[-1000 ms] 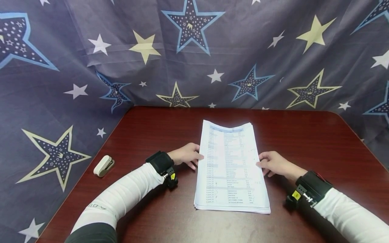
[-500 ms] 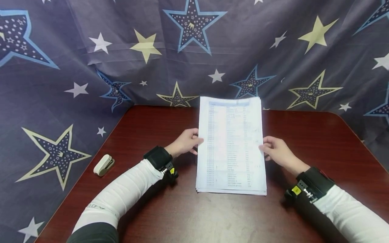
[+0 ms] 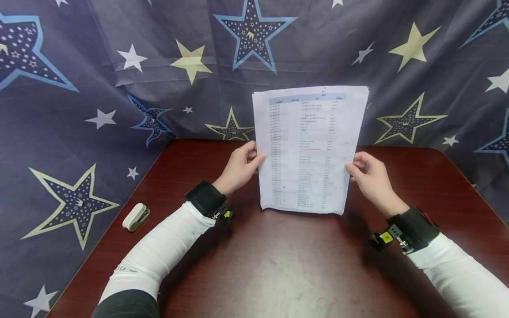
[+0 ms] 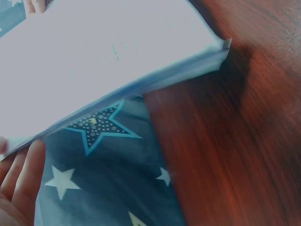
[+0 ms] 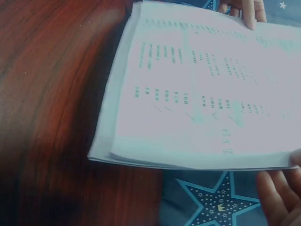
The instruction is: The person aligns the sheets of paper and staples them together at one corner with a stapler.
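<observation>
A stack of printed paper sheets is held up nearly upright over the table, its printed side facing me. My left hand pinches the left edge, thumb in front and fingers behind. On the right edge my right hand pinches the stack in the same way. The left wrist view shows the sheets edge-on and slightly fanned, with the left fingers under the side. In the right wrist view the sheets carry printed rows and handwritten ticks, and the right fingers lie behind the edge.
A small white stapler lies near the left edge of the dark red wooden table. A grey cloth with star patterns hangs behind and to the left of the table.
Both hands have lifted the stack up and away from me. It has tilted from lying low over the table to nearly upright, its top now in front of the cloth. The stapler has not moved.
</observation>
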The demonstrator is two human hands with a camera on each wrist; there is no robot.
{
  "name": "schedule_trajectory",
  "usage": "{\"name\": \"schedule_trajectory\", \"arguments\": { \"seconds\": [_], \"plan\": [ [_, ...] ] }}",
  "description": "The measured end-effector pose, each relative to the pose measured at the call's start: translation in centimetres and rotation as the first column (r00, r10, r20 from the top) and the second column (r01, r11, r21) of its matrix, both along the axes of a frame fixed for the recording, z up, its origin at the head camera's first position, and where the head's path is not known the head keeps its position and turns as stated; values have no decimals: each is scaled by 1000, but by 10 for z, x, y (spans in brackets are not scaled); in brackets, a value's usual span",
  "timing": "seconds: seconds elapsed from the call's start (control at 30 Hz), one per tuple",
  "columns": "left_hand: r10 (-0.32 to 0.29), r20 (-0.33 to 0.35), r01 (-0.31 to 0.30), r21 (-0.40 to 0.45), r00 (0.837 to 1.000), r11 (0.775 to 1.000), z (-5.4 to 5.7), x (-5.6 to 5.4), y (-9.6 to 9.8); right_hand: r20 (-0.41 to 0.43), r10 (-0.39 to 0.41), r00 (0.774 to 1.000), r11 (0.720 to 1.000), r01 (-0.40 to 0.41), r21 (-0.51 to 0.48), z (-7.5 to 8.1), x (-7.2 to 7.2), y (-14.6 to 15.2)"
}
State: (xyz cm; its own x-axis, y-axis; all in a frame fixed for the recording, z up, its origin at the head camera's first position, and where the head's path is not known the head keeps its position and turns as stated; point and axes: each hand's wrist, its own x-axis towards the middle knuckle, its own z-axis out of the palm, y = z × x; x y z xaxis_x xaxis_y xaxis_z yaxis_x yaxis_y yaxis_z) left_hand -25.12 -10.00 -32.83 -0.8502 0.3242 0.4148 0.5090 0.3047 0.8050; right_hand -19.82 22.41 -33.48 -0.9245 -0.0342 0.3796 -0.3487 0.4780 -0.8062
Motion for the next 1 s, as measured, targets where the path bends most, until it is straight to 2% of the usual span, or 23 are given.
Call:
{"name": "schedule_trajectory", "arguments": {
  "seconds": [0.1,0.2,0.5,0.73,0.87,1.0],
  "plan": [
    [30,-120,-34,-33,992,999,-1,4,-2,-46,-4,999,1000,3,-21,1,2,-1],
    [46,-166,-56,-56,985,997,-5,8,-4,-62,-6,998,1000,4,-31,-1,4,-2],
    [35,-98,-39,-36,995,999,-14,14,-4,-32,14,999,999,-16,-51,-14,4,-1],
    [46,-41,-49,-81,998,995,-19,13,-3,1,24,1000,999,-24,-22,-15,3,0],
    [32,-15,-33,-87,999,996,-14,12,-1,31,31,999,1000,-31,3,-8,3,-1],
    [24,-25,-25,-49,999,998,1,9,8,40,48,998,999,-48,-1,6,0,-4]
  ]
}}
